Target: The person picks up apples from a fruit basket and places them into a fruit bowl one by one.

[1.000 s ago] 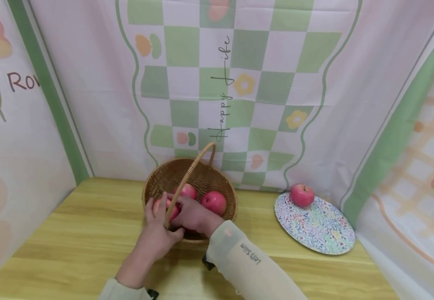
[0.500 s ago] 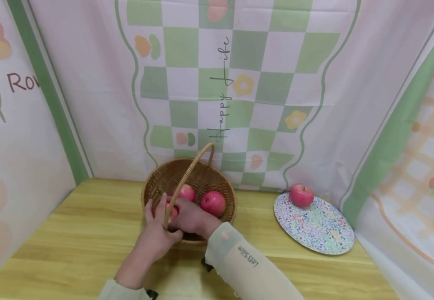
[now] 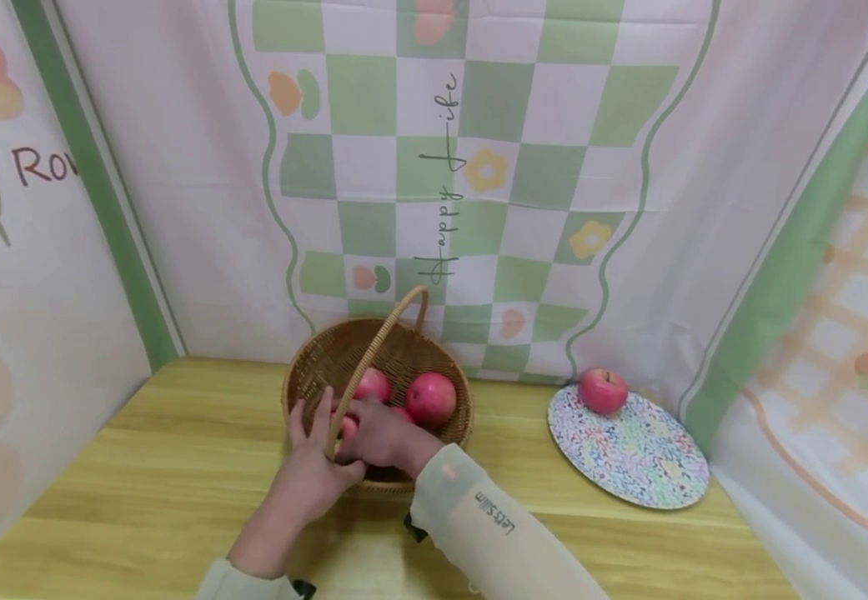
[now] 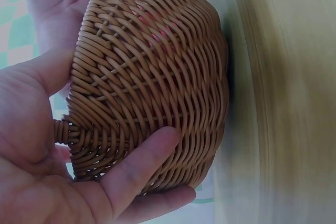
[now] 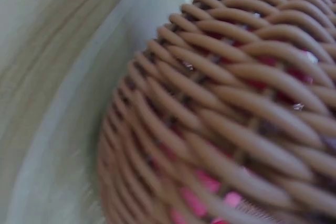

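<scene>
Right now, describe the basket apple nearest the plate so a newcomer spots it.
Find the wicker basket on the wooden table, left of the speckled plate. Inside, take the red apple on the plate's side. It shows almost whole; the right hand or handle partly hides its neighbours.

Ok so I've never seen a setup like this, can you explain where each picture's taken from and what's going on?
Sure. There's no machine here, just a person's two bare hands. The wide picture comes from a camera on their head, looking forward and down; the two close-ups come from cameras on each wrist.

On the table stand a basket with apples inside and, to the right, a plate with one apple.

The left hand rests against the basket's rim and outer side. The right hand reaches in among the apples; whether it grips one is hidden.
</scene>
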Available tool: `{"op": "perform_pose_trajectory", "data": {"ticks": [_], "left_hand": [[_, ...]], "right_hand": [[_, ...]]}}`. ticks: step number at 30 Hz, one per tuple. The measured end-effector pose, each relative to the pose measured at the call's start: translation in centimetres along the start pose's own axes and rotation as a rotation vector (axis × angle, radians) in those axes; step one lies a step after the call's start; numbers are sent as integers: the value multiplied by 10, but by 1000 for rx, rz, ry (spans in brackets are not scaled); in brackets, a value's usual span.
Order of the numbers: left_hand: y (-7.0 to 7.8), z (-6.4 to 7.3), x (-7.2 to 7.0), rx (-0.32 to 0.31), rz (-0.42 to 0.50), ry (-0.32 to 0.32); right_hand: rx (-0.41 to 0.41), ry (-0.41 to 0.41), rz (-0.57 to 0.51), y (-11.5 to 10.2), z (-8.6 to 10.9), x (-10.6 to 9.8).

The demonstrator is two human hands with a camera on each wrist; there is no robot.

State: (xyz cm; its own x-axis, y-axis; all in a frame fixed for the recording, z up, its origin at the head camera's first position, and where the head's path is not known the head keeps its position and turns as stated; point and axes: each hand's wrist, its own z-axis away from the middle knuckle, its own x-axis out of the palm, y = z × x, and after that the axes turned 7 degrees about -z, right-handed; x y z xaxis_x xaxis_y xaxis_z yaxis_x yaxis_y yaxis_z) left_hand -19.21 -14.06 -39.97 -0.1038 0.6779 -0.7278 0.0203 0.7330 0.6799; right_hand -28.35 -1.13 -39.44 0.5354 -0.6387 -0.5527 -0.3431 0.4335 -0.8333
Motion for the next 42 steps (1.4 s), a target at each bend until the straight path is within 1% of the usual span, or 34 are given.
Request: {"op": "perform_pose_trajectory", "data": {"ticks": [4, 9, 11, 16, 19, 22, 24, 26, 28, 33, 35, 39, 42], "left_hand": [[-1, -1, -1, 4, 0, 6], [-2, -1, -1, 3, 1, 14], [-3, -1, -1, 4, 4, 14], [-4, -1, 0, 7, -1, 19], [-3, -1, 0, 9, -8, 19], [-2, -2, -1, 6, -17, 12], [-1, -2, -1, 0, -17, 9], [0, -2, -2, -7, -15, 5], [0, -2, -2, -12, -8, 1], [-1, -2, -2, -13, -5, 0], [-1, -2, -2, -12, -5, 2], [0, -1, -2, -19, 7, -3], [0, -1, -2, -23, 17, -10]], "right_hand": [[-22, -8, -40, 2, 0, 2], [-45, -3, 32, 1, 0, 1], [-57, 4, 42, 1, 0, 1], [-109, 36, -26, 4, -1, -3], [-129, 72, -53, 4, 0, -8], [-102, 120, -54, 3, 1, -14], [-66, 150, -67, 2, 3, -18], [-21, 174, -105, 1, 5, -23], [18, 185, -177, 0, 8, -27], [107, 142, -566, -2, 15, -36], [126, 137, -693, -2, 18, -39], [137, 162, -825, -3, 24, -44], [126, 157, -897, -3, 30, -48]]}}
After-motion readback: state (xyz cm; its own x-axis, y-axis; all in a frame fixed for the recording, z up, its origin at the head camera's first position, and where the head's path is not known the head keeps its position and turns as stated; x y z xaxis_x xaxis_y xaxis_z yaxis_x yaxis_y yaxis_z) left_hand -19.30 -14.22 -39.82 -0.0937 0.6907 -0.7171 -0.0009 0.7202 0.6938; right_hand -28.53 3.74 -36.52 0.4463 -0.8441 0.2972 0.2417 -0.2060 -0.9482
